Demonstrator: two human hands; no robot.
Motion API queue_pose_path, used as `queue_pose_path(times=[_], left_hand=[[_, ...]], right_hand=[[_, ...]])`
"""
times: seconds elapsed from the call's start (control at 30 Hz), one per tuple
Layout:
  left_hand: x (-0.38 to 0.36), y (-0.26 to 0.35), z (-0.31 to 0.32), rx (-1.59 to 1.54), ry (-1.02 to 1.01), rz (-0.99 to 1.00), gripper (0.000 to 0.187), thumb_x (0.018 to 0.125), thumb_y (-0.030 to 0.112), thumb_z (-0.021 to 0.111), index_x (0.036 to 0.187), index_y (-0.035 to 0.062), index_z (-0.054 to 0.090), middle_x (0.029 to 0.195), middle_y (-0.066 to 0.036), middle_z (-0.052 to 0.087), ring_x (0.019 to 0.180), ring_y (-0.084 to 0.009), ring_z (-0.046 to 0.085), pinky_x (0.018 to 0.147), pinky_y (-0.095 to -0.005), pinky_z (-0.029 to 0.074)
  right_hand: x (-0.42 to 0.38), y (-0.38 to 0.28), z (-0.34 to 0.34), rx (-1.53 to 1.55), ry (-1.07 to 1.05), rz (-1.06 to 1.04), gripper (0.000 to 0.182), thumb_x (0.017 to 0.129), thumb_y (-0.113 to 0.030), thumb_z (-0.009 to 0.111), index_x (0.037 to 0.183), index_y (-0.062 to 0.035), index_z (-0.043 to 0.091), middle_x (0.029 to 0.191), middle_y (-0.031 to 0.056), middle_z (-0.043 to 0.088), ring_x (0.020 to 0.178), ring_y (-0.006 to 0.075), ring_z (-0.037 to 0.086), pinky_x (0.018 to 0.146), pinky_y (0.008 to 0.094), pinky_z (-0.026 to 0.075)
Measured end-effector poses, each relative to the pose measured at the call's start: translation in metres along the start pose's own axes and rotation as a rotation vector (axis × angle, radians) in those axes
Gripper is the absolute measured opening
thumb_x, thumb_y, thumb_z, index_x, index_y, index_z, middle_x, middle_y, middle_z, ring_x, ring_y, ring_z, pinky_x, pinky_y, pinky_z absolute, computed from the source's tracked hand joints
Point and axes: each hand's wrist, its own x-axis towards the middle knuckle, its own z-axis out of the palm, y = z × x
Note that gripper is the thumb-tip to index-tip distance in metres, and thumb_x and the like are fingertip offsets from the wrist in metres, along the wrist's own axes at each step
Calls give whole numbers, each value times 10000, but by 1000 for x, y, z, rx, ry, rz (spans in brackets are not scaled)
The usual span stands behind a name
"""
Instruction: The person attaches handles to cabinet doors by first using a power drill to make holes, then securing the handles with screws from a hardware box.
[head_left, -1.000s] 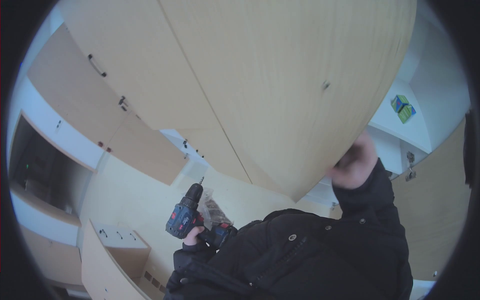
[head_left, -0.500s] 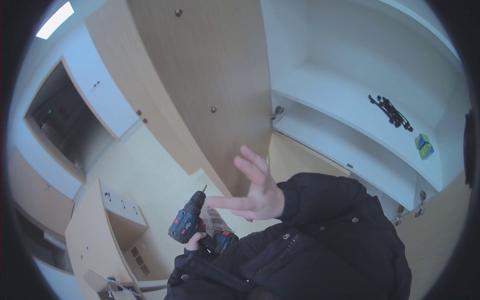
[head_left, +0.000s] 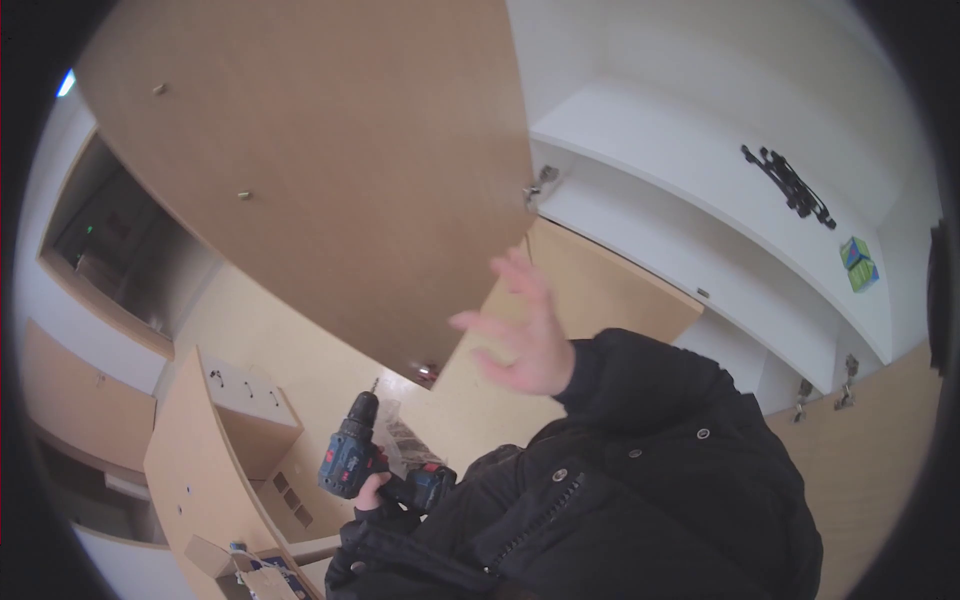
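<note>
My left hand [head_left: 371, 491] is wrapped round the grip of a dark blue cordless drill [head_left: 346, 455] at the lower left. The drill's bit points upward, and its battery [head_left: 434, 486] sits near my coat. My right hand [head_left: 527, 335] is raised in the middle of the view, its fingers spread and slightly blurred, holding nothing. Just beyond it stands the swung-out wooden cabinet door [head_left: 340, 190], joined to the white cabinet [head_left: 640, 125] by a metal hinge [head_left: 541, 185]. A clear plastic bag [head_left: 402, 440] shows behind the drill.
On the cabinet shelf lie a black folded object [head_left: 790, 187] and a green-and-blue cube [head_left: 858, 264]. A second wooden door [head_left: 880, 440] is at the lower right. A wooden desk [head_left: 200, 450] with an open cardboard box [head_left: 260, 570] stands at the left.
The cabinet door has swung farther round, showing more of its face. My right hand has drawn away from its edge. The drill has shifted slightly left in view.
</note>
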Motion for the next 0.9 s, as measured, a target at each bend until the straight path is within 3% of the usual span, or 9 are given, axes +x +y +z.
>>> queue_pose_path(times=[0.1, 0.17, 0.3, 0.4, 0.57, 0.6, 0.7, 0.77, 0.9], left_hand=[[-16, 32, 17, 844, -152, -426, 315, 754, 310, 414, 823, 87, 626, 840, -88, 614, 754, -208, 564, 735, -262, 408], [7, -39, -6, 615, -15, -120, 170, 692, 155, 510, 776, 69, 630, 844, -69, 596, 775, -183, 543, 742, -268, 427], [-18, -38, 32, 125, 202, 103, 272, 546, 57, 559, 809, 21, 618, 808, -62, 588, 712, -161, 534, 657, -240, 430], [-31, -43, 33, 353, 222, 290, 158, 581, 4, 533, 698, 58, 626, 867, -93, 590, 796, -178, 547, 723, -267, 434], [-51, -53, 10, 246, 229, 208, 234, 574, 26, 532, 793, 52, 608, 933, -100, 582, 841, -179, 546, 738, -252, 424], [-53, -57, -2, 417, 115, 313, 189, 594, -14, 522, 713, 107, 605, 975, -116, 574, 894, -189, 540, 775, -268, 408], [-56, -59, -20, 565, -5, 425, 197, 631, -53, 516, 688, 118, 595, 1008, -129, 565, 922, -198, 536, 805, -279, 394], [-60, -57, -28, 499, 42, 375, 190, 604, -40, 520, 677, 115, 603, 973, -124, 575, 889, -192, 548, 786, -279, 412], [-61, -42, -44, 259, 221, 209, 269, 538, 48, 538, 793, 11, 616, 860, -91, 593, 770, -165, 540, 700, -242, 428]], right_hand=[[-88, 47, -37, -77, 206, 355, 305, 674, -122, 553, 977, -121, 520, 1131, 162, 380, 1095, 316, 355, 891, 414, 293], [-164, 99, -72, -158, 538, 932, 379, 634, -56, 505, 1006, -103, 448, 1034, 87, 420, 885, 193, 417, 750, 291, 340], [-288, 164, -127, -444, 830, 1463, 481, 542, -124, 638, 964, -61, 414, 813, 33, 375, 680, 128, 395, 623, 232, 348], [-307, 182, -150, -385, 439, 1409, 558, 548, -138, 639, 1032, -25, 386, 976, 134, 352, 943, 243, 349, 843, 313, 280], [-276, 170, -149, 45, 446, 1569, 500, 672, -63, 566, 1135, -86, 380, 1063, 115, 504, 965, 233, 488, 849, 313, 383], [-279, 167, -145, -28, 470, 1560, 501, 652, -65, 584, 1114, -77, 390, 1050, 117, 520, 946, 238, 509, 834, 312, 402], [-294, 140, -130, 57, 422, 1441, 666, 660, 46, 484, 1260, -88, 228, 1211, 135, 388, 1098, 232, 394, 934, 299, 300], [-328, 114, -103, -72, 298, 1285, 677, 659, 31, 466, 1281, -91, 226, 1229, 98, 372, 1031, 184, 413, 674, 234, 336], [-311, 27, -50, -24, 119, 1355, 681, 682, -28, 549, 1280, -68, 226, 1198, 103, 361, 933, 173, 438, 520, 204, 411]])
